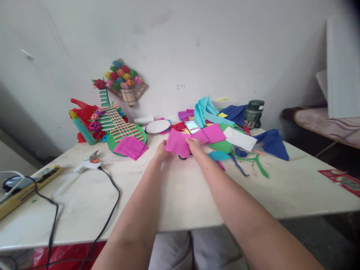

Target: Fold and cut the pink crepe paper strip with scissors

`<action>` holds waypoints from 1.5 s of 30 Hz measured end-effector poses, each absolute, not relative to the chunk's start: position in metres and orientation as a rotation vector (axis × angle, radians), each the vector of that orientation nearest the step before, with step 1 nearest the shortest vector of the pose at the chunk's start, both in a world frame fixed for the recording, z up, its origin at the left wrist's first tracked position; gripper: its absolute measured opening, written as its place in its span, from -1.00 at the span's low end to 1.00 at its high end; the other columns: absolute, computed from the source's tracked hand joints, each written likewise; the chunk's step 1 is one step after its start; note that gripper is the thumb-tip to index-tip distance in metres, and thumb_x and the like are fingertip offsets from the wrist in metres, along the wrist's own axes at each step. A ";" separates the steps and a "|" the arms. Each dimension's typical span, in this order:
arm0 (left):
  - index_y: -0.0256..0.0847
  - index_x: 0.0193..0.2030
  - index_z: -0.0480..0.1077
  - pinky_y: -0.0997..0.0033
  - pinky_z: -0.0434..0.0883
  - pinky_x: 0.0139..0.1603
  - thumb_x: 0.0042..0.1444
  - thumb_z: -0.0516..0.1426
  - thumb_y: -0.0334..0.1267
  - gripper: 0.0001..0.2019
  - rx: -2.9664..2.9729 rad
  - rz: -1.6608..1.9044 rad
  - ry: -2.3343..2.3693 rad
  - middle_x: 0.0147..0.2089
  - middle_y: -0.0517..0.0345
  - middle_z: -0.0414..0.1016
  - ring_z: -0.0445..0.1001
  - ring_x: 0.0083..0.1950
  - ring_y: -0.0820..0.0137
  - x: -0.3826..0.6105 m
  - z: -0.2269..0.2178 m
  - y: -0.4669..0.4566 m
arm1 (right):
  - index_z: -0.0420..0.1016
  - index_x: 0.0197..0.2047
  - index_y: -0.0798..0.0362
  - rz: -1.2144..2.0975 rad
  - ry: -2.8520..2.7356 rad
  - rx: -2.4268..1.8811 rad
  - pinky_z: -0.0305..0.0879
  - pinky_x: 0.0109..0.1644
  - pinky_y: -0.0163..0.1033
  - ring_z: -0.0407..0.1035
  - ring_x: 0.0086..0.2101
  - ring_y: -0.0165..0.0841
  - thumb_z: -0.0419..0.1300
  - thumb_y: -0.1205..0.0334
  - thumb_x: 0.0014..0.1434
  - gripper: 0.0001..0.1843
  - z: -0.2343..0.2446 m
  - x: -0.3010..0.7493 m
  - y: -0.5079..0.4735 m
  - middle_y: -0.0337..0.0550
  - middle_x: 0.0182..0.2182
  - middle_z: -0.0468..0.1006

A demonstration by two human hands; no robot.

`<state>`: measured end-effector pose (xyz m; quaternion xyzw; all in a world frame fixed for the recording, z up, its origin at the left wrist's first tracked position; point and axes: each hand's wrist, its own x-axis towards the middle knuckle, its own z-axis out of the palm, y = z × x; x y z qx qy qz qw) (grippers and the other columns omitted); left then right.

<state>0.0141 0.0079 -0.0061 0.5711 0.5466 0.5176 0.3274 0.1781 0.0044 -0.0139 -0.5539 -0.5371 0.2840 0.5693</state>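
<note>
Pink paper [176, 143] below handwritten "217" [180, 87]

pale table [191, 198] before grey wall [225, 48]

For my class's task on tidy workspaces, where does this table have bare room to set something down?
The table is bare between left forearm and right forearm, nearer than the held pink paper; between black cord and left forearm; and between right forearm and red card. The back is crowded, from guitar craft to bottle.
</note>
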 end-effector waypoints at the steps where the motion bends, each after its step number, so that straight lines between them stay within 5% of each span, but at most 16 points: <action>1: -0.22 -0.41 0.37 0.41 0.29 -0.38 -0.35 0.30 -0.23 -0.70 1.395 1.349 1.357 -0.46 0.11 0.45 0.43 -0.38 0.31 0.012 -0.004 0.008 | 0.21 -0.61 0.03 0.640 -1.282 -1.338 0.06 -0.47 -0.33 0.11 -0.56 -0.43 0.04 0.06 0.02 -0.71 -0.013 0.178 0.004 -0.35 -0.68 0.18; 4: -0.24 -0.43 0.34 0.47 0.22 -0.55 -0.15 0.20 0.03 -0.66 1.040 1.265 1.191 -0.59 0.17 0.35 0.33 -0.59 0.44 0.010 0.004 0.007 | 0.20 -0.63 0.03 0.560 -1.376 -1.446 0.05 -0.45 -0.34 0.12 -0.54 -0.42 0.04 0.08 0.04 -0.70 -0.010 0.176 0.002 -0.34 -0.67 0.19; 7: -0.25 -0.48 0.35 0.45 0.24 -0.59 -0.13 0.11 0.23 -0.51 0.907 1.152 1.127 -0.58 0.10 0.37 0.36 -0.59 0.41 0.010 0.008 0.004 | 0.22 -0.64 0.03 0.473 -1.478 -1.526 0.04 -0.45 -0.35 0.14 -0.54 -0.42 0.03 0.11 0.07 -0.70 -0.006 0.172 -0.002 -0.33 -0.67 0.21; 11: -0.32 -0.45 0.43 0.45 0.33 -0.48 -0.39 0.37 -0.15 -0.64 1.122 1.147 1.059 -0.48 0.04 0.46 0.44 -0.47 0.37 0.010 -0.001 0.002 | 0.30 -0.61 0.04 0.431 -1.538 -1.521 0.07 -0.47 -0.35 0.20 -0.55 -0.41 0.04 0.09 0.10 -0.68 -0.003 0.169 -0.006 -0.30 -0.66 0.30; 14: -0.34 -0.46 0.43 0.41 0.35 -0.44 -0.39 0.34 -0.26 -0.70 1.036 1.299 1.152 -0.49 0.05 0.46 0.43 -0.47 0.38 0.008 -0.007 0.005 | 0.41 -0.44 0.06 0.543 -1.435 -1.403 0.15 -0.45 -0.35 0.30 -0.55 -0.41 -0.14 0.01 0.23 -0.56 0.000 0.175 -0.005 -0.24 -0.60 0.43; 16: -0.32 -0.47 0.41 0.42 0.34 -0.45 -0.33 0.30 -0.27 -0.75 0.914 1.496 1.187 -0.52 0.13 0.43 0.41 -0.50 0.42 0.005 -0.007 0.008 | 0.44 -0.28 0.08 0.543 -1.378 -1.418 0.20 -0.42 -0.34 0.36 -0.53 -0.39 -0.23 0.05 0.27 -0.52 0.003 0.183 -0.004 -0.18 -0.53 0.50; 20: -0.28 -0.46 0.37 0.44 0.33 -0.44 -0.25 0.25 -0.30 -0.82 0.731 1.769 1.167 -0.55 0.22 0.38 0.39 -0.50 0.46 0.002 -0.002 0.011 | 0.48 -0.20 0.05 0.171 -1.650 -1.761 0.23 -0.23 -0.24 0.42 -0.26 -0.26 -0.02 0.20 0.19 -0.73 0.010 0.186 -0.012 -0.04 -0.29 0.56; 25: -0.26 -0.43 0.37 0.46 0.33 -0.40 -0.26 0.26 -0.26 -0.78 0.743 1.787 1.101 -0.52 0.24 0.39 0.41 -0.46 0.47 0.006 0.000 0.009 | 0.48 -0.11 0.11 -0.006 -2.091 -1.820 0.20 -0.08 -0.11 0.32 -0.06 -0.10 0.10 0.02 0.10 -0.60 0.010 0.163 -0.028 0.12 -0.10 0.47; 30: -0.26 -0.46 0.35 0.45 0.32 -0.42 -0.31 0.29 -0.20 -0.73 0.823 1.717 1.031 -0.55 0.26 0.36 0.39 -0.50 0.47 0.011 -0.004 0.009 | 0.49 -0.08 0.14 -0.052 -2.174 -1.835 0.18 -0.07 -0.11 0.30 -0.06 -0.08 0.08 0.25 0.07 -0.65 0.008 0.156 -0.028 0.14 -0.10 0.47; 38: -0.27 -0.46 0.36 0.45 0.32 -0.42 -0.31 0.29 -0.24 -0.74 0.741 1.759 1.067 -0.56 0.25 0.37 0.38 -0.49 0.47 0.010 -0.002 0.009 | 0.49 -0.09 0.12 -0.069 -2.362 -1.711 0.13 0.02 -0.10 0.22 0.00 -0.08 0.08 0.29 0.02 -0.64 0.012 0.156 -0.034 0.09 -0.09 0.46; 45: -0.27 -0.46 0.38 0.48 0.33 -0.39 -0.26 0.27 -0.30 -0.81 0.732 1.822 1.014 -0.48 0.19 0.42 0.38 -0.45 0.50 0.009 0.001 0.010 | 0.44 0.02 0.06 0.024 -2.490 -1.591 0.18 -0.07 -0.19 0.34 -0.10 -0.13 0.13 0.37 -0.02 -0.52 0.016 0.161 -0.031 0.05 -0.11 0.50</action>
